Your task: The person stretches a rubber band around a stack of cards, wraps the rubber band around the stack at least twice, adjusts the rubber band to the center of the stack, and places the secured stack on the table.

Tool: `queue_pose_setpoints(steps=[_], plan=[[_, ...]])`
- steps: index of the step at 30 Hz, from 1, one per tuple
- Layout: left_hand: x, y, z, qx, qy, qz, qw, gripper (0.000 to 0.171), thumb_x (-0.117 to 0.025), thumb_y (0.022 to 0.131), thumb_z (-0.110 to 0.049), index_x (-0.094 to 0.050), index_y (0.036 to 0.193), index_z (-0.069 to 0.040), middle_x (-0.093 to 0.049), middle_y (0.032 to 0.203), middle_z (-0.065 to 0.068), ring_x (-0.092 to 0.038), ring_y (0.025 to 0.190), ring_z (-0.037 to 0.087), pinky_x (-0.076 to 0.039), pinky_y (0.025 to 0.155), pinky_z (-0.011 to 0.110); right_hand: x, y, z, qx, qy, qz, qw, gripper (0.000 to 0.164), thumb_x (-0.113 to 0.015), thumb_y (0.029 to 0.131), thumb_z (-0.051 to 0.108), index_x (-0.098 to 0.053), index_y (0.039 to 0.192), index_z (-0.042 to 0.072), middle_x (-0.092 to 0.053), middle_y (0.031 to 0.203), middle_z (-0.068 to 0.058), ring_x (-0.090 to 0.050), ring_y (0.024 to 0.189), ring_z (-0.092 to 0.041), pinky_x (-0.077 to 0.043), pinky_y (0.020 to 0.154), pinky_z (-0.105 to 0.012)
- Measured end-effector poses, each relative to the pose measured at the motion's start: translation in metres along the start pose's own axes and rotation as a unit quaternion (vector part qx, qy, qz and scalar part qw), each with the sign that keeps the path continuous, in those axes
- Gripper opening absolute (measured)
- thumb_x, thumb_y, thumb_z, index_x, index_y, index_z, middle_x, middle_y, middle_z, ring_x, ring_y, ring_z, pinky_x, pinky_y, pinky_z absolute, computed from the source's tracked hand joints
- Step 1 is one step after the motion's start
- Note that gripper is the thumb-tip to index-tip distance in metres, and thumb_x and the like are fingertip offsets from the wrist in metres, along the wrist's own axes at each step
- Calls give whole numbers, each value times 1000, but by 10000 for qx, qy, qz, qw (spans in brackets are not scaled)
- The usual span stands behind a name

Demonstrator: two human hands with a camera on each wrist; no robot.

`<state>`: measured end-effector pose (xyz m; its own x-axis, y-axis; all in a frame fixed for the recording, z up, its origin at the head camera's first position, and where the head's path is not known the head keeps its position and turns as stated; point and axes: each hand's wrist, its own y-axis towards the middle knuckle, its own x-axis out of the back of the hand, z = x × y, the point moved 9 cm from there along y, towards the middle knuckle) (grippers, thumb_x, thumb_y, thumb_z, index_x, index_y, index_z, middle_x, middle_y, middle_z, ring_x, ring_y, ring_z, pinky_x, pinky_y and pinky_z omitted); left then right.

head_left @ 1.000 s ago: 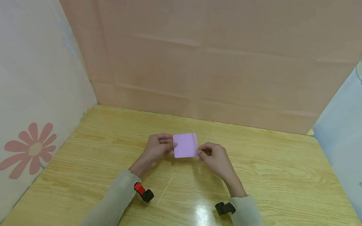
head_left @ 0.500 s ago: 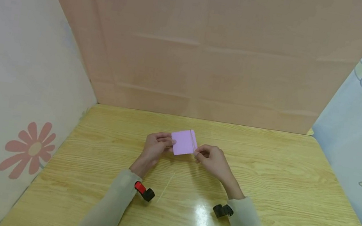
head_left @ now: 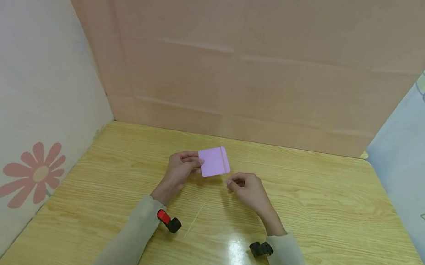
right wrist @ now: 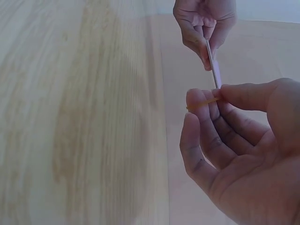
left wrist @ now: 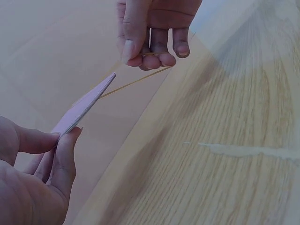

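Note:
My left hand (head_left: 178, 171) pinches a thin pink square card stack (head_left: 211, 162) by its left side, thumb on top and fingers beneath. It is held up above the table, tilted, and in the left wrist view its edge shows thin layers. A rubber band (left wrist: 136, 82) runs across the stack near its right edge and stretches out from it. My right hand (head_left: 248, 189) holds the other end, the band (right wrist: 206, 101) looped over its curled fingertips with the thumb close against them. A short gap lies between the right fingertips and the stack.
The wooden table (head_left: 327, 225) lies under both hands, with a glare patch at its front. A plain pinkish backdrop (head_left: 232, 61) stands behind it. Printed sheets hang at the left and right. Black cameras (head_left: 173, 225) sit on both wrists.
The left hand and card stack have moved slightly up and left, away from the right hand. The right fingers were at the stack's corner; now a gap separates them.

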<state>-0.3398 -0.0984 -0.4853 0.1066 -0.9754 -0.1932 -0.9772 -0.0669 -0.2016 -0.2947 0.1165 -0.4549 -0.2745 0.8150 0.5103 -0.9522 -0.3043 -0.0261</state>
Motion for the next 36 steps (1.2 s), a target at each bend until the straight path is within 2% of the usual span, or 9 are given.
queue_pose_setpoints(steps=[6,10,13,20,28,36], plan=[[1,1,-1,20,-99,-7,9999,29,-74,91,9,-69,119,5,-75,89,4,-71,76,12,-62,65,22,-3,-1,-1,78,67,142,9998,24,-63,105,14,-74,110,-6,-77,97,-21,-74,86,-30,-62,74,-32],[3,3,-5,-54,-178,-110,9998,27,-75,89,9,-69,115,5,-76,93,11,-70,75,12,-61,64,23,-3,-3,-2,92,39,160,9998,23,-63,105,14,-75,109,-5,-77,95,-20,-74,84,-29,-59,71,-28],[5,5,-6,-96,-195,-176,9996,25,-76,89,8,-70,113,4,-77,97,15,-70,75,12,-60,63,23,-4,-4,-4,52,91,167,9998,25,-64,106,17,-75,110,-4,-78,95,-18,-75,84,-28,-61,73,-30],[8,8,-7,-64,-101,-168,9998,25,-75,91,6,-70,116,1,-76,95,8,-72,78,14,-63,69,27,-5,-5,-8,30,432,239,9988,34,-56,110,20,-76,105,-7,-78,99,-21,-77,87,-28,-66,81,-38],[6,6,-9,-163,-76,-96,9998,26,-73,91,8,-70,117,4,-75,91,5,-72,78,13,-64,71,29,-6,-6,-10,-64,254,394,9989,30,-51,110,8,-76,102,-6,-77,97,-18,-74,86,-23,-66,79,-37],[0,0,-6,-52,-7,12,10000,28,-74,90,8,-69,118,5,-76,92,4,-72,79,12,-63,70,27,-5,-4,-13,-166,-24,317,9994,27,-56,109,10,-77,98,-2,-77,93,-13,-75,79,-19,-61,74,-28]])
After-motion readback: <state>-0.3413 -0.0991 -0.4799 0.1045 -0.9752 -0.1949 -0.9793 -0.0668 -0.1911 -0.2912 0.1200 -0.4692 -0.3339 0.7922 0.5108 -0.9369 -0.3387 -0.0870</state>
